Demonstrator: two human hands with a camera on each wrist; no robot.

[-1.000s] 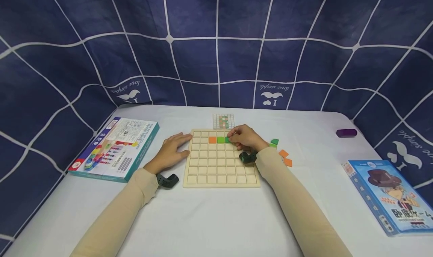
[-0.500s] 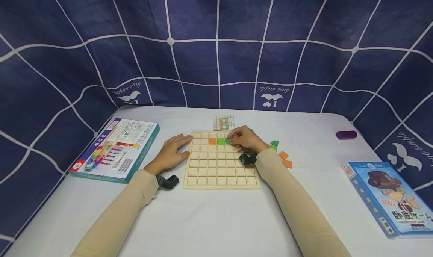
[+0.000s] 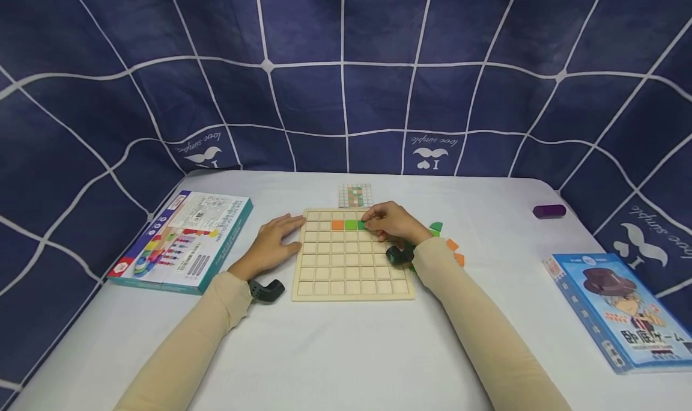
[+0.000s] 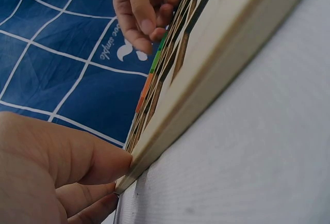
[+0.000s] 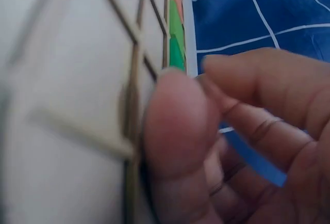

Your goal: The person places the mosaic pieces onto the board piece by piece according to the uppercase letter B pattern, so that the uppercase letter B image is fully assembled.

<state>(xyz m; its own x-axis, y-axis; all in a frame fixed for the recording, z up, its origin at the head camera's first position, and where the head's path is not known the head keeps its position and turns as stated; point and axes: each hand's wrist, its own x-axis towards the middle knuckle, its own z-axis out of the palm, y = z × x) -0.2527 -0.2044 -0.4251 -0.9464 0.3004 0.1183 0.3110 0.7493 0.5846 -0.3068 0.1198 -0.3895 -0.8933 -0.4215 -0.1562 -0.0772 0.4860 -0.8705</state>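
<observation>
A wooden grid board (image 3: 351,298) lies on the table between the hands. In its second row from the far side sit an orange tile (image 3: 337,225), a light green tile (image 3: 350,225) and a dark green tile (image 3: 361,225), side by side. My right hand (image 3: 397,223) has its curled thumb and fingers at the dark green tile and seems to pinch its right side; the exact contact is partly hidden. My left hand (image 3: 272,244) touches the board's left edge with extended fingers, its thumb (image 4: 103,162) against that edge in the left wrist view.
A small pattern card (image 3: 342,196) lies beyond the board. Loose green pieces (image 3: 436,226) and orange tiles (image 3: 458,259) lie right of it, partly behind the sleeve. A toy box (image 3: 184,237) is left, a blue game box (image 3: 622,315) right, near a purple object (image 3: 549,211).
Both hands keep nearly the same place on the board. The right wrist and forearm have shifted slightly, covering more of the loose pieces. The head view has moved a little.
</observation>
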